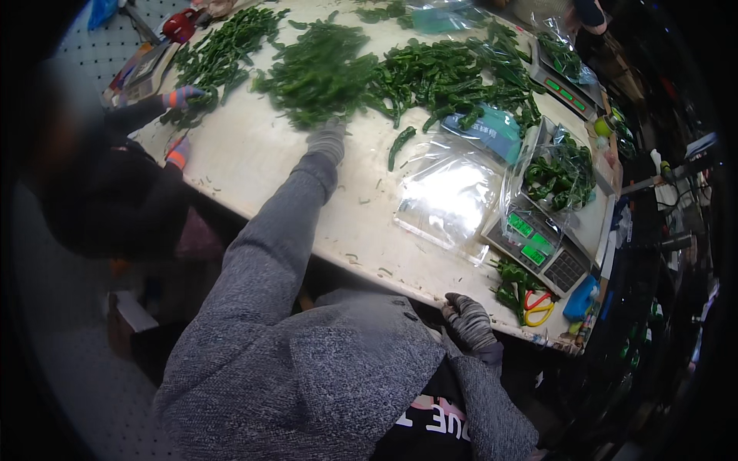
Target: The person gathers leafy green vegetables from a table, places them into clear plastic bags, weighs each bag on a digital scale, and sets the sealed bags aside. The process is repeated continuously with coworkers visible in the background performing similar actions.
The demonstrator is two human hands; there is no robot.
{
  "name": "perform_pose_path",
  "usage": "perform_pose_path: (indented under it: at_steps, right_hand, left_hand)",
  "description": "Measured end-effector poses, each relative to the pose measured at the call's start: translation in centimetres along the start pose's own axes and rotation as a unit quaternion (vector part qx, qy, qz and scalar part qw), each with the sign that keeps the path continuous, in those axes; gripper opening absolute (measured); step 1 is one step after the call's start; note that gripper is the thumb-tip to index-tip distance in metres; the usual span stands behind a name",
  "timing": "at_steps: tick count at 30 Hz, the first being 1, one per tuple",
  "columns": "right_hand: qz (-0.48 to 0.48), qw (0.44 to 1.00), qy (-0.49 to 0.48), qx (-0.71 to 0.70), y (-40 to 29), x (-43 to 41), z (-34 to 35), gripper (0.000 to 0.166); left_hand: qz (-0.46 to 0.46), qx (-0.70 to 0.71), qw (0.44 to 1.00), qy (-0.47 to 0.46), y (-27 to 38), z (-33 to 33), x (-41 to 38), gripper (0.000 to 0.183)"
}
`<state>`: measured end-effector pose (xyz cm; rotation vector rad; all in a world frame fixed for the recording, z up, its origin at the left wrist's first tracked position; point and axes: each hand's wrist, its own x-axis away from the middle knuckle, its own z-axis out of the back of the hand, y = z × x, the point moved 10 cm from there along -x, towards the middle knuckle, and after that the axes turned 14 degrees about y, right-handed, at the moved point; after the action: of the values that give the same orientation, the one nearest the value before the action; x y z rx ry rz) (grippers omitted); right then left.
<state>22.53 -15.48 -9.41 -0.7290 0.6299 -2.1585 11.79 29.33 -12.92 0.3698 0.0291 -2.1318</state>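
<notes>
My left hand (328,138), in a grey striped glove, reaches across the white table (288,173) to the near edge of a pile of green peppers (323,69). Its fingertips are hidden and blurred among them, so its grip is unclear. At the table's front edge rests my right hand (470,322), gloved alike, with curled fingers; whether it holds the edge cannot be told. Another heap of green peppers (432,75) lies to the right, with a single pepper (400,148) apart from it. Clear plastic bags (444,196) lie flat beside a digital scale (536,248), which bears a bag of peppers (559,173).
A co-worker's gloved hands (181,98) are at peppers on the left, near another scale (144,72). Scissors with red and yellow handles (539,308), loose peppers (513,285) and a blue object (581,298) lie front right. A further scale (565,92) stands back right.
</notes>
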Motion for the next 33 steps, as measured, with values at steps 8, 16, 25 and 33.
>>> perform_pose_path:
  at_steps: [8, 16, 25, 33]
  right_hand:
    - [0.001, 1.000, 0.006, 0.014, -0.4, 1.0, -0.3, 0.039]
    - [0.029, 0.999, 0.040, 0.019, -0.5, 0.4, 0.5, 0.038]
    - [0.062, 0.986, 0.153, 0.034, -1.2, 2.1, 4.8, 0.037]
    - [-0.010, 0.884, 0.370, -0.286, 5.3, 2.5, 13.6, 0.035]
  left_hand:
    - [-0.012, -0.026, 0.997, -0.076, 1.0, -2.0, -1.3, 0.035]
    - [-0.219, 0.590, 0.749, -0.210, 20.6, 17.1, 3.2, 0.018]
    - [-0.509, 0.208, 0.814, 0.187, 42.5, 17.5, 7.2, 0.037]
    - [-0.343, 0.467, 0.771, 0.264, 31.3, 27.8, 5.0, 0.023]
